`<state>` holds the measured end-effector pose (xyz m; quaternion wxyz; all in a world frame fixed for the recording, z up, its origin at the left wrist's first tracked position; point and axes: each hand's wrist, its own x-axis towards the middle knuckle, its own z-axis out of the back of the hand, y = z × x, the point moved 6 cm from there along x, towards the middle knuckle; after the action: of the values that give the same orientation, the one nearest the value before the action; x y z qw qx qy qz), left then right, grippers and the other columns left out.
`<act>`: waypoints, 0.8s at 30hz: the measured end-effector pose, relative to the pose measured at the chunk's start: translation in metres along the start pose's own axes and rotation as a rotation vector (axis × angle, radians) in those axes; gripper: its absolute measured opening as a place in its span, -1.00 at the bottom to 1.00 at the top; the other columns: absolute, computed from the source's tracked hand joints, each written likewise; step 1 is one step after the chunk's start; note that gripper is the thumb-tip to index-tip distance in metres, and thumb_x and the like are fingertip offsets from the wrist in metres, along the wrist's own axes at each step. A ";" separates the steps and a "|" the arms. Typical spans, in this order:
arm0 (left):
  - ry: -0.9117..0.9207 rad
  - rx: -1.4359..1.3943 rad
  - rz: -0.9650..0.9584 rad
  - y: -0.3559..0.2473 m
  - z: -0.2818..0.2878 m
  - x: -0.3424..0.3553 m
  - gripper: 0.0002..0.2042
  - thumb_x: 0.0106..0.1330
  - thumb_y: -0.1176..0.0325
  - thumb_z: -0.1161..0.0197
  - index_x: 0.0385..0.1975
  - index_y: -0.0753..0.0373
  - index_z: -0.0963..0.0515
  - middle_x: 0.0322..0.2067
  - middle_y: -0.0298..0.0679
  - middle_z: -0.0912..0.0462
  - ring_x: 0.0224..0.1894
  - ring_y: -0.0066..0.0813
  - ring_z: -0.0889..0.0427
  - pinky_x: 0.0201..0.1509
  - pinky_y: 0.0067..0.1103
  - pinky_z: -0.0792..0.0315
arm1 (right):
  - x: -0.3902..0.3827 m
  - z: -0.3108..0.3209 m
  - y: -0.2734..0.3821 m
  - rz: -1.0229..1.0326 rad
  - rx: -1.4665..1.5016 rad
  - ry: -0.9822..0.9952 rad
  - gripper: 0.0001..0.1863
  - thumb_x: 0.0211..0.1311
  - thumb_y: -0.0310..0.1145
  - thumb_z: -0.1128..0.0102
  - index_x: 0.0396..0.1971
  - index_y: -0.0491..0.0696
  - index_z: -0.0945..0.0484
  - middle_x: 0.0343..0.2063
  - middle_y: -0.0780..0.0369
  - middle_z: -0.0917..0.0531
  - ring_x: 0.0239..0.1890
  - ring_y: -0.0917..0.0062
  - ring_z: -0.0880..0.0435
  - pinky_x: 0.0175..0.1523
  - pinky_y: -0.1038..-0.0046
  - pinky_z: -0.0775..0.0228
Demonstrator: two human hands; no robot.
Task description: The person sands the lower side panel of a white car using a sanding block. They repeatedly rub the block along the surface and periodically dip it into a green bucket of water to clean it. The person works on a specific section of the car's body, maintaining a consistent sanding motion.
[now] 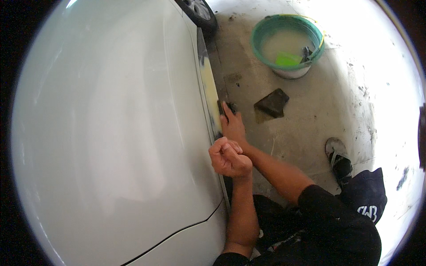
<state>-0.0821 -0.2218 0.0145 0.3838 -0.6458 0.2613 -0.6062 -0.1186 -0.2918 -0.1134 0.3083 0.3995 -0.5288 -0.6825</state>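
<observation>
R hand (233,126) is holding a dk pad (220,107) against the yellowish patch (209,82) on wht car (133,133) side; L hand (230,158) is making a fist nr R wrist; green bucket (258,49) is standing ahead.

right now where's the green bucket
In the head view, the green bucket stands upper right on the floor, right of the wheel, beyond the dark sheet.

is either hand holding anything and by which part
The right hand holds a dark pad by its side away from the car; the left hand is curled, with nothing visible in it.
</observation>
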 end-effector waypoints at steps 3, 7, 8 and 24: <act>0.039 0.063 -0.016 0.004 0.006 0.003 -0.90 0.36 0.49 0.08 -0.30 0.32 -0.41 -0.65 -0.31 -0.35 -0.68 -0.64 -0.26 -0.65 -0.68 -0.21 | 0.008 -0.004 0.010 0.052 -0.135 -0.002 -0.44 0.27 -0.20 -0.11 0.29 0.28 -0.29 -0.16 -0.12 -0.35 -0.13 -0.08 -0.48 -0.03 0.07 -0.41; 0.009 0.199 0.040 0.017 0.016 0.001 -0.89 0.35 0.51 0.07 -0.32 0.34 -0.43 -0.65 -0.31 -0.35 -0.68 -0.64 -0.27 -0.64 -0.67 -0.22 | 0.041 -0.006 0.026 0.200 -0.295 -0.080 -0.48 0.30 -0.20 -0.06 0.27 0.22 -0.31 -0.17 -0.09 -0.34 -0.16 -0.07 -0.46 -0.11 0.03 -0.41; -0.003 0.243 0.079 0.021 0.017 0.000 -0.89 0.35 0.52 0.06 -0.32 0.34 -0.43 -0.65 -0.31 -0.35 -0.68 -0.64 -0.27 -0.64 -0.66 -0.22 | 0.053 0.001 0.027 0.180 -0.220 -0.188 -0.51 0.32 -0.21 -0.02 0.26 0.22 -0.32 -0.17 -0.09 -0.34 -0.19 -0.06 -0.48 -0.15 0.03 -0.43; 0.276 0.729 -0.056 0.038 0.006 -0.017 -0.87 0.29 0.54 0.01 -0.30 0.31 -0.52 -0.70 -0.34 -0.42 -0.70 -0.64 -0.36 -0.63 -0.64 -0.28 | 0.181 -0.006 0.056 0.111 -0.065 -0.012 -0.49 0.31 -0.20 -0.01 0.27 0.13 -0.32 0.01 -0.19 -0.29 0.05 -0.09 -0.41 -0.08 0.05 -0.48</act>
<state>-0.0738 -0.2287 -0.0265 0.5325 -0.3865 0.0603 -0.7506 -0.2022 -0.4617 -0.1001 0.3554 0.3553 -0.5294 -0.6836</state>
